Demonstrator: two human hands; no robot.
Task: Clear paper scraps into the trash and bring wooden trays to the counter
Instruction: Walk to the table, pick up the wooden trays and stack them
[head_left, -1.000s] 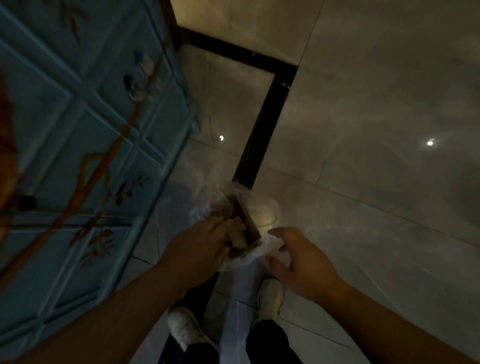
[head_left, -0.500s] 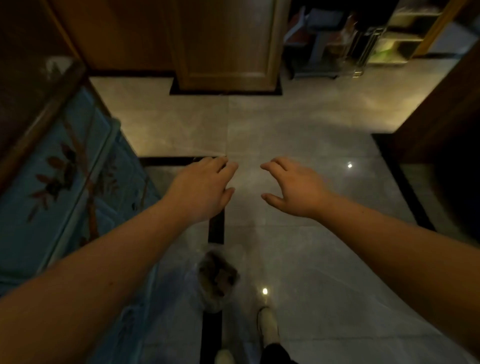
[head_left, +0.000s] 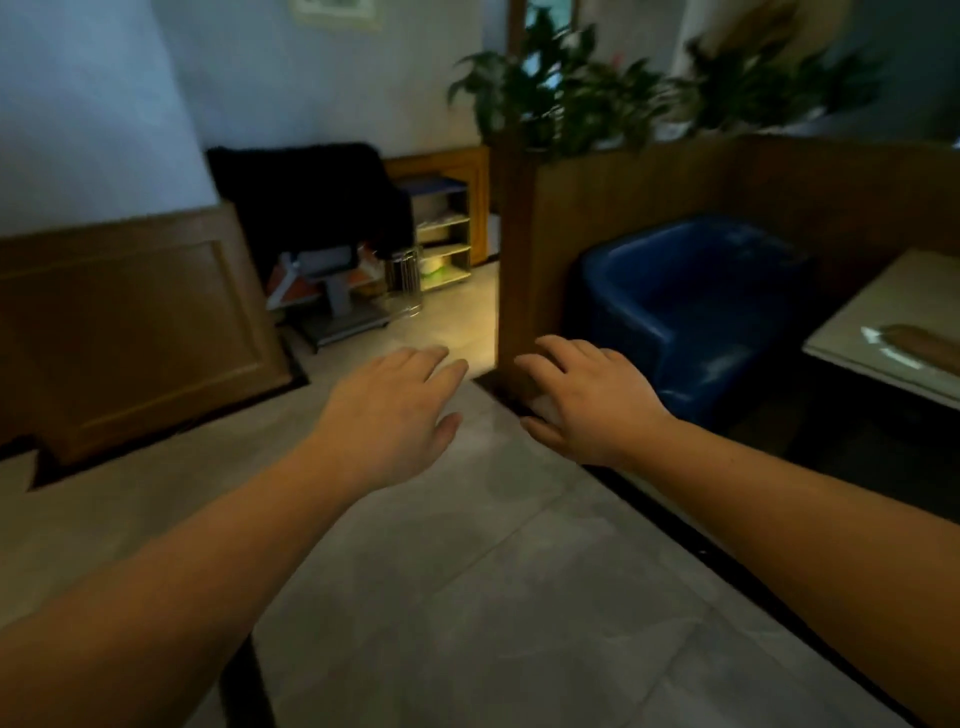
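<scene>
Reaching out empty — left hand (head_left: 387, 415) and right hand (head_left: 587, 402), fingers spread, holding nothing — wooden tray (head_left: 922, 345) waiting on the table (head_left: 852, 332), far right.

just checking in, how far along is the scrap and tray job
Done: cannot tell; no scraps or trash show. In hand: nothing; left hand and right hand are open and empty. Left: a brown tray-like piece lies on the table at right.
</scene>
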